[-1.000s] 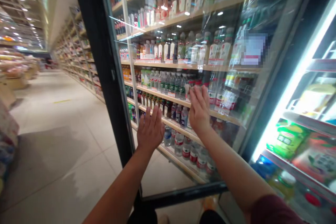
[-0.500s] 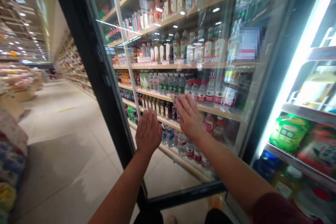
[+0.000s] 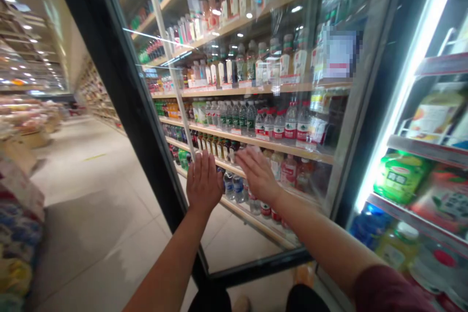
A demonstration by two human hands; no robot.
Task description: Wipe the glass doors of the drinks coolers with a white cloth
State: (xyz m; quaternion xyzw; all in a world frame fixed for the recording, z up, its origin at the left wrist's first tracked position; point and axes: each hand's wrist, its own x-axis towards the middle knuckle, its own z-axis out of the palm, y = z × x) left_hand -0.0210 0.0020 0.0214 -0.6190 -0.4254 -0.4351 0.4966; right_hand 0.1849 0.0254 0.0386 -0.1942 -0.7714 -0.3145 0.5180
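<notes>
A tall glass cooler door (image 3: 219, 29) with a black frame stands swung out in front of me. My left hand (image 3: 204, 184) lies flat on the glass near the frame's left post, fingers stretched upward. My right hand (image 3: 257, 172) presses on the glass beside it, fingers spread, with a pale cloth or wipe (image 3: 244, 151) showing under the fingertips. Through the glass I see wooden shelves (image 3: 256, 142) lined with drink bottles.
The lit cooler interior (image 3: 420, 175) with green and red packs is at the right. A long tiled aisle (image 3: 91, 204) runs off to the left past shelving. Colourful packaged goods (image 3: 18, 234) are stacked at the lower left. My dark trousers show at the bottom.
My right hand has slid down and to the left across the glass, ending next to my left hand. The left hand stayed nearly put. The view shifted slightly left.
</notes>
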